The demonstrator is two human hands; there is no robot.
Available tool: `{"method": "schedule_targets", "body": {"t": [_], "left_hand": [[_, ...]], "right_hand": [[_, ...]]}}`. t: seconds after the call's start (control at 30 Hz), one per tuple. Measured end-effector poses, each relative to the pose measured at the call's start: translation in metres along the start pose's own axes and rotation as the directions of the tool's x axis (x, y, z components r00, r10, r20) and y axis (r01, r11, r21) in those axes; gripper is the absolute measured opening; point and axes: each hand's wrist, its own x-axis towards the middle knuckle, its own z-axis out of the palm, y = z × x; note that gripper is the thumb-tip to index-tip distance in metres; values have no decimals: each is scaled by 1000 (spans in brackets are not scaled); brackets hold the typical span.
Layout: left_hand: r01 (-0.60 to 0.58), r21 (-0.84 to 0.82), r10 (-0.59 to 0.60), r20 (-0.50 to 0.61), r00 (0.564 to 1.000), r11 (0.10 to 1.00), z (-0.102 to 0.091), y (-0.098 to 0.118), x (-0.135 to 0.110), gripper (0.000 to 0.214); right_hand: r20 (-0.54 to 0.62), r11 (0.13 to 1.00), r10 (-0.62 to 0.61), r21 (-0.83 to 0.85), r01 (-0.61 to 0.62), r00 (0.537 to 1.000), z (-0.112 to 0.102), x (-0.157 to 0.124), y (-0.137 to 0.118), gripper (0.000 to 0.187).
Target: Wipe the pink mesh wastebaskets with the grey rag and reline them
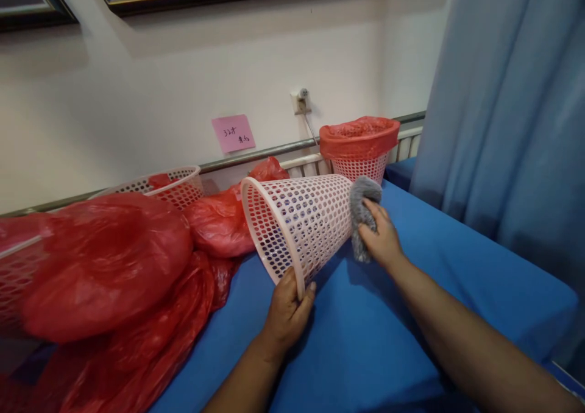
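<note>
A pale pink, perforated plastic wastebasket [315, 209] is tipped on its side above the blue surface [356, 340], its open mouth facing left. My left hand [289, 309] grips its rim at the lower front, thumb outside and fingers reaching within. At the basket's base end, my right hand [381, 233] is closed on a grey fluffy cloth [364, 209], which is pressed against the bottom. The right fingertips are partly hidden in the cloth.
Red plastic bags [109, 261] heap up on the left, around more pink baskets [183, 187]. Behind stands a basket lined with a red bag [361, 142]. A blue curtain [512, 108] hangs at the right. The wall holds a pink note [233, 134] and a socket [300, 102].
</note>
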Motion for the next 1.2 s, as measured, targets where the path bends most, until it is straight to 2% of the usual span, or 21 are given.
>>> {"method": "schedule_targets", "body": {"t": [0.03, 0.07, 0.13, 0.2, 0.23, 0.27, 0.33, 0.4, 0.43, 0.47, 0.53, 0.6, 0.7, 0.77, 0.83, 0.9, 0.93, 1.0, 1.1, 1.13, 1.2], "left_hand": [[-2, 18, 2, 10, 1000, 1000, 0, -3, 0, 45], [-6, 33, 5, 25, 1000, 999, 0, -5, 0, 44], [-12, 36, 10, 64, 998, 999, 1, -9, 0, 40], [3, 6, -4, 91, 996, 1000, 1, -10, 0, 40], [13, -7, -12, 104, 995, 1000, 2, -10, 1, 41], [18, -11, -16, 115, 993, 1000, 2, -9, 2, 44], [8, 3, -9, 126, 992, 1000, 1, -8, 5, 53], [-2, 31, -2, 130, 991, 1000, 1, -8, 7, 60], [-3, 44, -2, 128, 992, 999, 0, -9, 8, 62], [-3, 57, -4, 125, 992, 998, 0, -11, 9, 64], [-10, 88, -1, 130, 992, 996, 0, -16, 9, 65], [-24, 117, 8, 136, 991, 993, 0, -21, 8, 66], [-43, 139, 23, 144, 989, 989, -1, -26, 7, 68], [-41, 135, 21, 149, 989, 990, -3, -26, 8, 68], [-38, 123, 18, 158, 987, 992, -5, -26, 9, 65], [-42, 117, 23, 153, 988, 992, -7, -26, 9, 64], [-42, 116, 25, 149, 988, 992, -8, -28, 10, 63], [-31, 115, 14, 147, 989, 993, -10, -32, 10, 62], [1, 133, -21, 151, 988, 991, -12, -38, 10, 57], [12, 143, -34, 151, 988, 990, -13, -39, 11, 54], [32, 157, -59, 170, 984, 987, -14, -38, 12, 48]], "right_hand": [[55, 985, -169, -12, 170, 984, 0, -10, -10, 61], [122, 941, -337, 10, 339, 933, 0, -21, -23, 61], [245, 801, -596, 126, 585, 764, -1, -43, -47, 63], [302, 684, -728, 243, 688, 616, -3, -57, -65, 65], [310, 658, -750, 269, 703, 584, -3, -61, -69, 66], [307, 664, -745, 264, 699, 592, -3, -61, -70, 65], [247, 754, -655, 162, 636, 714, -2, -51, -60, 61], [123, 895, -445, 12, 447, 887, 0, -33, -39, 55], [50, 950, -308, -42, 310, 950, 1, -23, -27, 52], [-15, 982, -175, -69, 174, 984, 1, -13, -16, 50], [-96, 997, 9, -69, -16, 995, 2, -1, 0, 49], [-124, 998, 18, -61, -26, 992, 5, -2, -1, 48], [-19, 965, -256, -65, 254, 967, 13, -22, -34, 48], [108, 876, -478, -15, 482, 872, 17, -37, -65, 53], [183, 783, -616, 33, 621, 767, 20, -45, -88, 57], [221, 756, -644, 41, 653, 732, 22, -41, -95, 58], [226, 773, -622, 26, 634, 750, 22, -36, -90, 57], [178, 851, -511, -33, 524, 841, 20, -19, -65, 53], [-1, 972, -200, -123, 199, 980, 13, 12, -9, 44], [-52, 988, -92, -127, 85, 994, 11, 21, 6, 44], [-97, 992, -7, -124, -5, 995, 6, 32, 23, 46]]}}
